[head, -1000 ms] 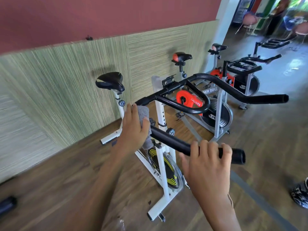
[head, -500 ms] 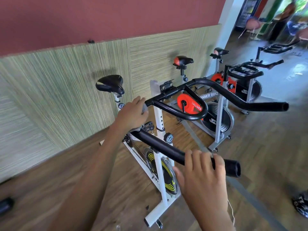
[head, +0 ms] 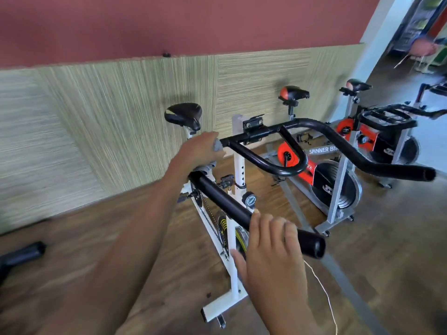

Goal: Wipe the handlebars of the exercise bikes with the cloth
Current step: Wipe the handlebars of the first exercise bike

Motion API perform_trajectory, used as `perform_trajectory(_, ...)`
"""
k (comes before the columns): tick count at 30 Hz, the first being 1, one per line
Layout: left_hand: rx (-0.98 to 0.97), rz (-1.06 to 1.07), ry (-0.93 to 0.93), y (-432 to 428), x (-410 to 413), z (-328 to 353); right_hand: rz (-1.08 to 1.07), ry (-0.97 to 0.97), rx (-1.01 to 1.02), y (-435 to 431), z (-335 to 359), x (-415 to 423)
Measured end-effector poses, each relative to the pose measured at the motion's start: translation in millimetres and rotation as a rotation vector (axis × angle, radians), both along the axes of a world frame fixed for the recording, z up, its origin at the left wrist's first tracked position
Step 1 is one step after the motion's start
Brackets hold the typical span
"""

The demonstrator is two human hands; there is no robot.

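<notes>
A white exercise bike stands in front of me with black handlebars [head: 225, 201]. My left hand [head: 198, 153] grips a grey cloth [head: 217, 145] wrapped round the bend where the near bar meets the crossbar. Only small bits of cloth show past my fingers. My right hand [head: 271, 247] lies over the near bar close to its open end [head: 312, 245], fingers curled loosely over the top. The far bar [head: 362, 158] sweeps right and is untouched.
Two red-and-grey spin bikes [head: 324, 175] stand close behind on the right, their handlebars [head: 387, 117] near the far bar. A panelled wall [head: 108, 117] runs along the left. A black grip [head: 21, 255] pokes in at lower left. Wooden floor [head: 399, 238] lies to the right.
My left hand slid the cloth up the near bar from its middle to the bend by the stem. My right hand loosened its grasp near the bar's end.
</notes>
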State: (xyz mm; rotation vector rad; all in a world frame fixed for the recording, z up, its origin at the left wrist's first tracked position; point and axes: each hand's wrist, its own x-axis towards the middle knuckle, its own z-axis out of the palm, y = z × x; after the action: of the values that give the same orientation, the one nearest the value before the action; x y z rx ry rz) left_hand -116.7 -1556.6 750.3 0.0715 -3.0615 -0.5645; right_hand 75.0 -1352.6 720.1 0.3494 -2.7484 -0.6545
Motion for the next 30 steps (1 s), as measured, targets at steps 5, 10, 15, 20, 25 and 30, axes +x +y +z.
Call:
perform_trajectory(5,0.246,0.212,0.121,1.3,29.4,-20.2,0.100,-0.051,0.102,10.6,-2.8,-3.0)
perform_trajectory(10,0.087,0.209,-0.018,12.2,13.2,7.2,0.167,-0.015,0.162,16.1,0.4,-2.9)
perform_trajectory(15,0.266,0.256,0.066,12.4,37.2,-0.3,0.178,-0.011,0.170,20.2,-1.0,-3.7)
perform_trajectory(20,0.603,0.414,0.242,19.8,63.1,-24.6,0.208,0.001,0.152,22.0,-6.5,-3.9)
perform_trajectory(25,0.663,0.435,0.106,5.9,49.6,-15.5,0.213,0.031,0.126,20.0,-8.2,-4.6)
perform_trajectory(30,0.804,0.484,0.431,42.6,85.4,-49.1,0.223,0.083,0.127,19.4,-12.4,-6.5)
